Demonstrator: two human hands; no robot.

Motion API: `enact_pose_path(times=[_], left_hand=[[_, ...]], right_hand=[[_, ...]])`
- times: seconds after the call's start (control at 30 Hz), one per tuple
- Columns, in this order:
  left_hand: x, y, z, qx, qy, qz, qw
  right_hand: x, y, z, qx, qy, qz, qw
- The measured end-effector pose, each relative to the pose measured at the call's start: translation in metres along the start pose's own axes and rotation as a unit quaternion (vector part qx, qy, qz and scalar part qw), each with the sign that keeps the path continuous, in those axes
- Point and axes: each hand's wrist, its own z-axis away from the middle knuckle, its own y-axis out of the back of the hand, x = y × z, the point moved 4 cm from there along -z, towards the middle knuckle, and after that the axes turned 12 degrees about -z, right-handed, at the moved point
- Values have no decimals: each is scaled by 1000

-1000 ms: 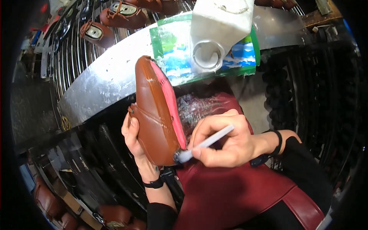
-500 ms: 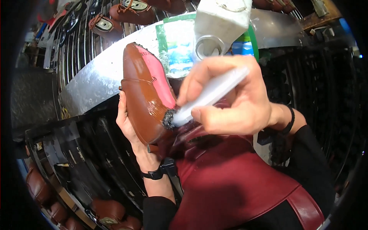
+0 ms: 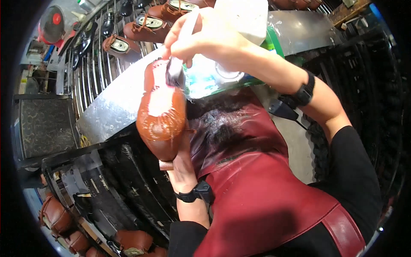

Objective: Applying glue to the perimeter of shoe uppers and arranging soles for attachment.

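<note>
A brown leather shoe upper on its last, sole side up and wet with pale glue, is gripped from beneath by the closed left hand over the dark red apron. A white-handled brush is pinched in the closed right hand, its bristles touching the shoe's far end. The shoe is judged stiff and moderately light but slippery where coated, so hold is best kept on the dry underside.

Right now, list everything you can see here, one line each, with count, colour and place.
shoe upper: one, brown with pale pink sole side, centre, held up
brush: one, white handle with dark bristles, on the shoe upper
container: one, white, top centre
metal sheet: one, silver, left of centre
wire rack: one, grey, upper left
shoes on rack: several, brown, top
shoes: several, brown, lower left
apron: one, dark red, centre right
left hand: one, under the shoe upper, black wristband
right hand: one, fingers holding the brush, black wristband
</note>
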Motion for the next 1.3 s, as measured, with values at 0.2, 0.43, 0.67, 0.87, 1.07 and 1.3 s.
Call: enact_pose_path(times=[0.2,0.43,0.67,0.87,1.07,1.3], left_hand=[[69,8,34,31,81,149,985],[118,27,24,98,-183,-91,974],[114,56,-66,134,-83,-75,985],[115,61,-182,167,-43,-103,980],[131,90,-372,169,6,-573,802],[66,130,-525,-41,-163,-717,676]], right_hand=[[58,-32,61,219,-35,-285,932],[53,8,143,297,104,-117,942],[35,31,102,41,8,484,874],[46,38,96,242,63,548,798],[-36,32,93,332,8,561,758],[-97,25,237,586,-130,394,696]])
